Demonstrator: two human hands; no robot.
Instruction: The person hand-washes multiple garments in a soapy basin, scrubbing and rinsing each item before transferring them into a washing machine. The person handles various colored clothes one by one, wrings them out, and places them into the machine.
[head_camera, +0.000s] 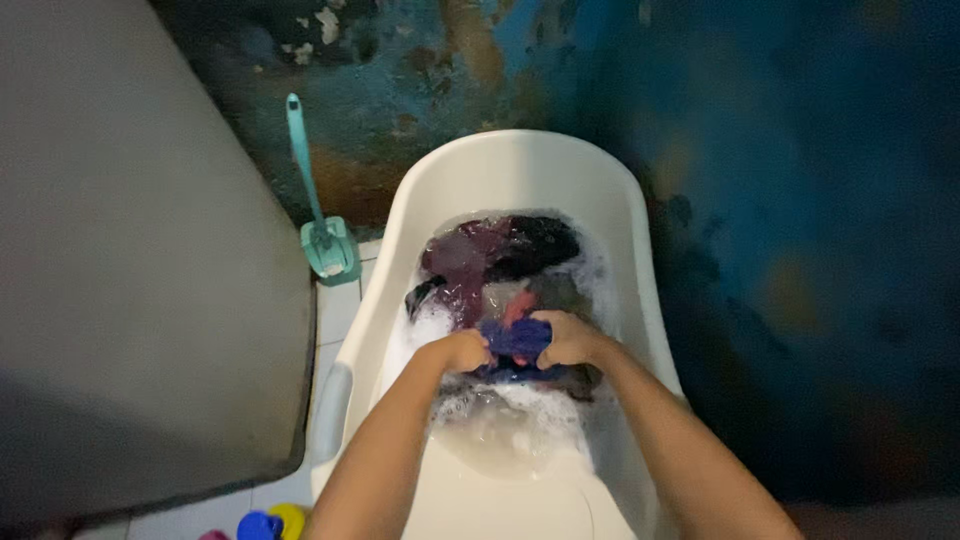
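A white plastic tub (520, 165) holds soapy water and several wet clothes. A dark maroon garment (470, 255) lies at the tub's far end. My left hand (462, 350) and my right hand (568, 338) both grip a bunched blue cloth (517, 340) just above the suds, fists facing each other. A small red piece (520, 303) shows just beyond the blue cloth. White foam (500, 410) covers the water near my forearms.
A teal long-handled brush (322, 225) leans at the wall left of the tub. A large grey surface (130, 260) fills the left side. Blue and yellow bottle caps (272, 522) sit on the white floor tiles at the bottom left. A stained blue wall (780, 200) lies behind and right.
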